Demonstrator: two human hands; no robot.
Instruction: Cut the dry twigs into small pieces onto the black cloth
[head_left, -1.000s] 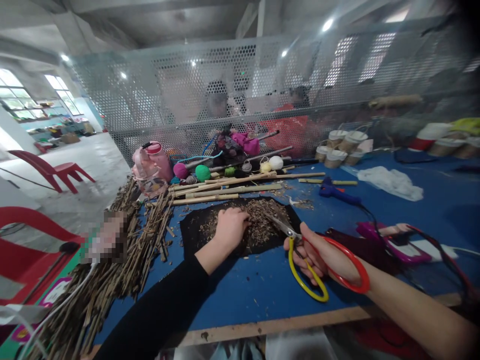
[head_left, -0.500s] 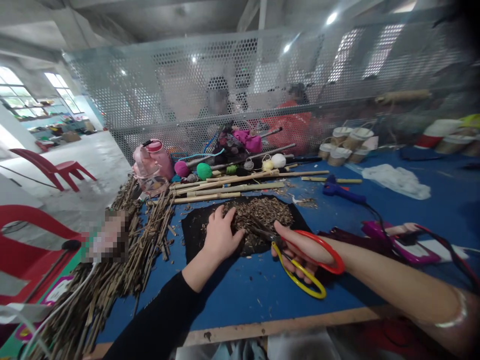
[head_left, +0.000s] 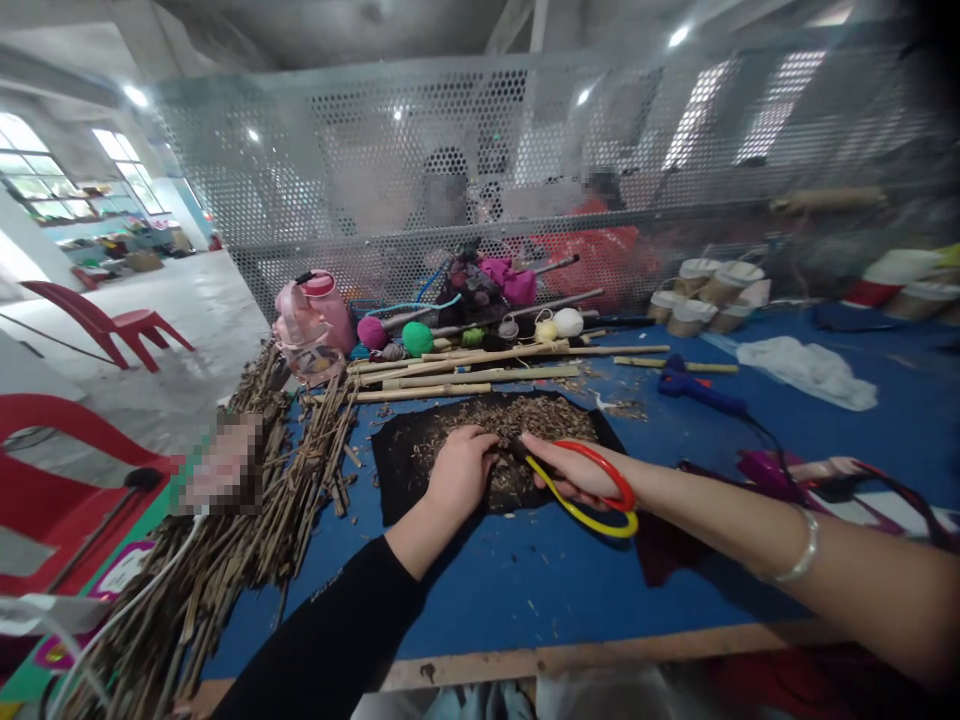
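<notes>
A black cloth [head_left: 405, 475] lies on the blue table [head_left: 525, 580], covered with a heap of small brown wood chips [head_left: 525, 420]. My left hand [head_left: 463, 468], in a black sleeve, rests on the chips with its fingers curled into them. My right hand [head_left: 577, 478] grips scissors with one red and one yellow handle [head_left: 600, 495]; their blades point left into the chips, right beside my left hand. A silver bangle [head_left: 799, 545] circles my right wrist.
A big pile of thin sticks [head_left: 247, 530] fills the table's left side. Bamboo rods [head_left: 465, 378], yarn balls [head_left: 417, 338], a pink bottle [head_left: 315, 318], a blue glue gun [head_left: 694, 388], white cloth [head_left: 810, 368] and paper cups [head_left: 705, 290] lie behind. People sit beyond a perforated screen [head_left: 525, 180].
My right hand has carried the scissors left and forward, from the table's bare blue surface into the chip heap beside my left hand. My left fingers spread briefly, then curled again.
</notes>
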